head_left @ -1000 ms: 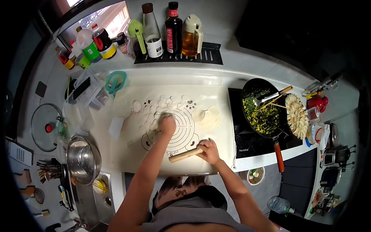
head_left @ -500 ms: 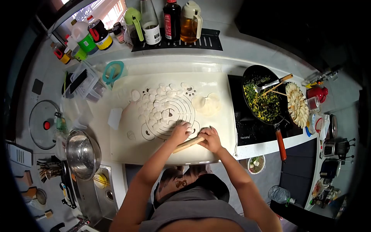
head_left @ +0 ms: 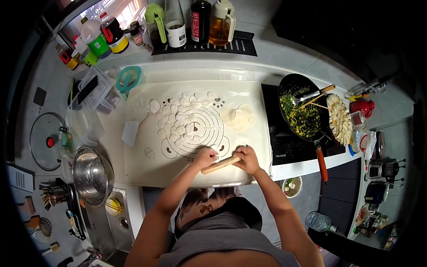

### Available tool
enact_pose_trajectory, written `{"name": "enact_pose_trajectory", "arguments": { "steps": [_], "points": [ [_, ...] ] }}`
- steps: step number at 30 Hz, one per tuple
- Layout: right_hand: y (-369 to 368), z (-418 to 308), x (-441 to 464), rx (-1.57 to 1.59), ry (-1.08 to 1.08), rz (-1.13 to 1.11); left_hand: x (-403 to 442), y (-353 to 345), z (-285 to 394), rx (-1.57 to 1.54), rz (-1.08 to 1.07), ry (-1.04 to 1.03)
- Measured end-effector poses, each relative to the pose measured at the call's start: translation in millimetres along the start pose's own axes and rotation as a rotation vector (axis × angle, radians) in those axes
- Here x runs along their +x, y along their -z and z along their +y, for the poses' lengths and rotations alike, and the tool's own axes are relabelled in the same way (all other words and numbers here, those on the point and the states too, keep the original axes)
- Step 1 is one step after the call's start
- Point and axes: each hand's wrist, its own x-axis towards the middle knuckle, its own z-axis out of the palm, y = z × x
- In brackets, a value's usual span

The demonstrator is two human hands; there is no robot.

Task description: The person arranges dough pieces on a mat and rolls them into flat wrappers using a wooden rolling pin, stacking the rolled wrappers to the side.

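My right hand (head_left: 247,159) grips one end of a wooden rolling pin (head_left: 219,165), which lies slanted near the mat's front edge. Just left of it, my left hand (head_left: 206,157) has its fingers closed on a small white dough piece (head_left: 215,148), partly hidden by the fingers. Many small flattened dough pieces (head_left: 180,118) cover the printed rings of the cream mat (head_left: 147,171). Thin round wrappers (head_left: 238,118) overlap at the mat's right side.
On the right, a black pan (head_left: 302,111) of chopped green and yellow filling sits on the stove beside a plate of dumplings (head_left: 339,119). Bottles (head_left: 201,22) line the back. A white scraper (head_left: 130,133) and metal bowl (head_left: 92,176) are left.
My left hand has come from the dough pieces toward me and to the right, beside the rolling pin, with a dough piece. My right hand keeps its grip on the pin.
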Motion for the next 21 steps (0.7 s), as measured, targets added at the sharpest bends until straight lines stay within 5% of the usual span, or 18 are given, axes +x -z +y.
{"name": "enact_pose_trajectory", "arguments": {
  "steps": [1, 4, 6, 9, 17, 21],
  "points": [
    [-3.0, 2.2, -0.6, -0.012, -0.003, 0.006, 10.0, 20.8, 9.0, -0.072, 0.053, 0.207],
    [-7.2, 3.4, -1.4, -0.013, -0.02, 0.022, 42.0, 40.8, -28.3, 0.051, 0.363, -0.088],
    [-6.8, 3.6, -1.1, -0.005, -0.034, 0.003, 49.9, 53.6, -23.1, -0.158, 0.303, 0.023],
    [-4.4, -0.9, 2.4, -0.028, -0.039, -0.074, 32.2, 34.7, 8.1, -0.028, 0.038, -0.059],
    [-48.5, -17.4, 32.3, -0.394, -0.345, -0.11, 19.0, -6.6, 23.7, 0.045, 0.06, -0.041],
    [-48.9, -17.7, 62.7, -0.458, -0.315, -0.029, 20.1, -7.5, 16.5, 0.09, 0.148, -0.118]
  ]
}}
